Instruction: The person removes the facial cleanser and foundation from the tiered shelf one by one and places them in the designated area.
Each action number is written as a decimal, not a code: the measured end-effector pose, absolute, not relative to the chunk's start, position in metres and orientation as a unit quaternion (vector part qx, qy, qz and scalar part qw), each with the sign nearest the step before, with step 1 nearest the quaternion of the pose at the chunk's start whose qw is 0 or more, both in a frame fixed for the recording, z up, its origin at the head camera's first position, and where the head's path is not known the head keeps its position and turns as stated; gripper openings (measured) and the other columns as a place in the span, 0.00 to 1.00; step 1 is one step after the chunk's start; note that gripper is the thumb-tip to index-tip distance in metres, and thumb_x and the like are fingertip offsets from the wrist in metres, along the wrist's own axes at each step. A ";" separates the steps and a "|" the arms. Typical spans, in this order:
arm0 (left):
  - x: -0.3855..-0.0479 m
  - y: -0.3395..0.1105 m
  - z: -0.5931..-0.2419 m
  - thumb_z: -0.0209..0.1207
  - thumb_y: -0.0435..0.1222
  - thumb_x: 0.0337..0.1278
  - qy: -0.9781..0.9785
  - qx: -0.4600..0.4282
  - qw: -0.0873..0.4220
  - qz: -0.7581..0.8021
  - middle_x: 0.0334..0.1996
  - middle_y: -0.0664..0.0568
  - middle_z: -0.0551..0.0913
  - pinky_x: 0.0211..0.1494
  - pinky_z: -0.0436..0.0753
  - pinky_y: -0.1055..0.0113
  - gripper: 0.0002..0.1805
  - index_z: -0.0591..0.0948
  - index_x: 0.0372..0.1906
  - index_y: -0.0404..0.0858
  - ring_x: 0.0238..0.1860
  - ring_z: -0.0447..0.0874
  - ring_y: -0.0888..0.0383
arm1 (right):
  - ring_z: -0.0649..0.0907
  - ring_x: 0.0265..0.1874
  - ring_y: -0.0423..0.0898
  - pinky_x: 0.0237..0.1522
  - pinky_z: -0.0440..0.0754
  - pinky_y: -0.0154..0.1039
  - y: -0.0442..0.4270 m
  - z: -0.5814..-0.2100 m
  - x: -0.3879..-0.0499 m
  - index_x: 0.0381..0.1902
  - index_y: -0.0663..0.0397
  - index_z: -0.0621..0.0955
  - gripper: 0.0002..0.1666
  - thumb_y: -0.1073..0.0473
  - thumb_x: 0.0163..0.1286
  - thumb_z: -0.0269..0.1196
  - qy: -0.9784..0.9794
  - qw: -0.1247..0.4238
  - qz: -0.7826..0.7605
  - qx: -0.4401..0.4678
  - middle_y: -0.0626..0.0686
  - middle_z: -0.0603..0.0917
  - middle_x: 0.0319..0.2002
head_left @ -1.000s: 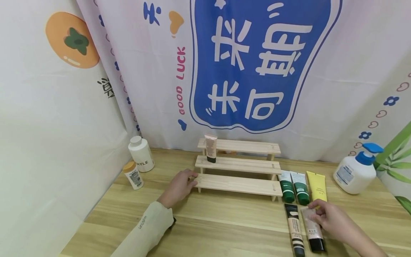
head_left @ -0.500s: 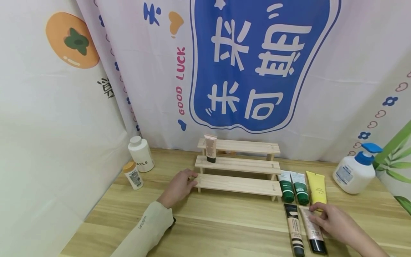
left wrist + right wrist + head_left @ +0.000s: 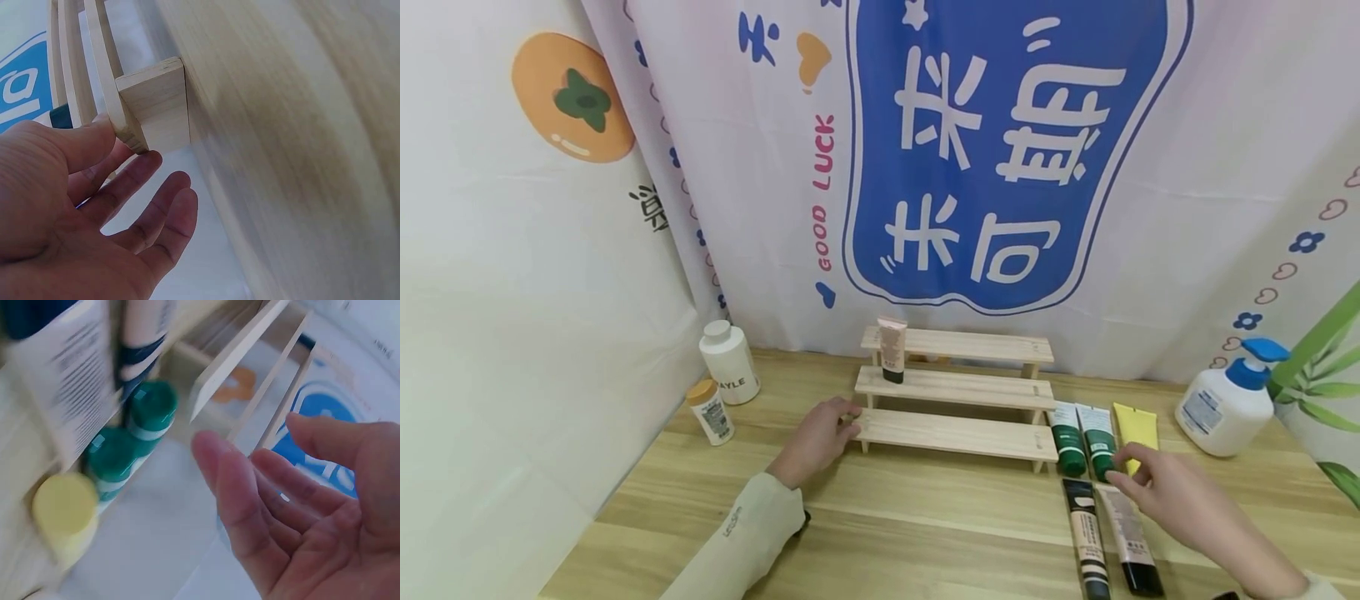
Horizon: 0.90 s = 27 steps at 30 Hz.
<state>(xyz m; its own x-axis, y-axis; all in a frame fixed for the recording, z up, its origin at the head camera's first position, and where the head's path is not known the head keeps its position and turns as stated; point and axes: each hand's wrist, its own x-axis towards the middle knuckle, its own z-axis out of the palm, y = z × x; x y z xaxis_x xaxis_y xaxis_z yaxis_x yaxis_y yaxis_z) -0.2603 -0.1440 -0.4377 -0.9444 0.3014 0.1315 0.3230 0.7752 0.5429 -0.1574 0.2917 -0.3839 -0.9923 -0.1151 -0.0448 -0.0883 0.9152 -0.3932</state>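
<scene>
My left hand (image 3: pixel 816 437) is at the left end of a three-tier wooden display rack (image 3: pixel 955 433), pinching the lowest board between thumb and forefinger; the other fingers are spread below it in the left wrist view. A small pink tube (image 3: pixel 892 346) with a black cap stands upright on the middle tier. Over the tubes at the right hovers my right hand (image 3: pixel 1180 500), fingers slightly bent and nothing held. Just below it lie a pinkish tube with a black cap (image 3: pixel 1127 537) and a beige-and-black tube (image 3: pixel 1086 537). Two white-and-green tubes (image 3: pixel 1097 433) and a yellow tube (image 3: pixel 1137 429) lie behind.
A white pump bottle (image 3: pixel 1225 408) with a blue head stands at the back right, beside green plant leaves (image 3: pixel 1330 387). At the left stand a white bottle (image 3: pixel 730 362) and a small orange-capped bottle (image 3: pixel 711 411). A printed curtain (image 3: pixel 775 167) hangs behind the wooden table (image 3: pixel 925 533).
The right hand has let go of the pinkish tube and risen away from it, forward and slightly left. That tube has been nudged slightly left at its top end. The left hand has stayed put.
</scene>
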 end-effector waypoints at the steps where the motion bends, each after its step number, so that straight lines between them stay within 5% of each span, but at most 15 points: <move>1: -0.260 -0.144 -0.438 0.59 0.34 0.62 -0.942 -0.166 0.017 -0.292 0.49 0.45 0.78 0.47 0.77 0.57 0.13 0.80 0.51 0.36 0.47 0.75 0.50 | 0.76 0.21 0.40 0.23 0.75 0.38 0.285 -0.382 -0.157 0.44 0.58 0.80 0.18 0.50 0.64 0.64 0.977 0.022 -0.203 -0.065 0.45 0.80 0.24; 6: -0.260 -0.145 -0.439 0.59 0.33 0.62 -0.939 -0.171 0.018 -0.298 0.50 0.44 0.78 0.48 0.77 0.57 0.13 0.80 0.51 0.35 0.48 0.75 0.50 | 0.79 0.27 0.37 0.28 0.79 0.35 0.243 -0.376 -0.156 0.41 0.52 0.82 0.12 0.57 0.61 0.68 0.964 -0.065 -0.216 -0.142 0.42 0.82 0.30; 11: -0.261 -0.144 -0.441 0.60 0.33 0.61 -0.939 -0.174 0.028 -0.295 0.49 0.45 0.78 0.48 0.77 0.56 0.13 0.80 0.50 0.35 0.48 0.76 0.49 | 0.81 0.32 0.41 0.29 0.80 0.35 0.210 -0.371 -0.167 0.43 0.51 0.82 0.16 0.62 0.57 0.71 0.933 -0.170 -0.227 -0.220 0.45 0.82 0.38; 27: -0.261 -0.143 -0.438 0.60 0.33 0.61 -0.939 -0.175 0.021 -0.296 0.51 0.43 0.77 0.43 0.78 0.59 0.13 0.80 0.50 0.34 0.44 0.77 0.51 | 0.77 0.49 0.46 0.48 0.78 0.42 0.122 -0.355 -0.240 0.60 0.52 0.74 0.30 0.61 0.60 0.69 0.864 -0.249 -0.314 -0.305 0.51 0.76 0.53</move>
<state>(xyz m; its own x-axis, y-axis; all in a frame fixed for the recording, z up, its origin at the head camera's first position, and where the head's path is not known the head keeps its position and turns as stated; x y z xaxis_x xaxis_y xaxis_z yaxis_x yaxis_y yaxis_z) -0.2608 -0.1433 -0.4380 -0.9381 0.3158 0.1424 0.3404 0.7639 0.5482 -0.2398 0.1223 -0.3547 -0.6903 -0.3708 0.6213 -0.6831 0.6172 -0.3906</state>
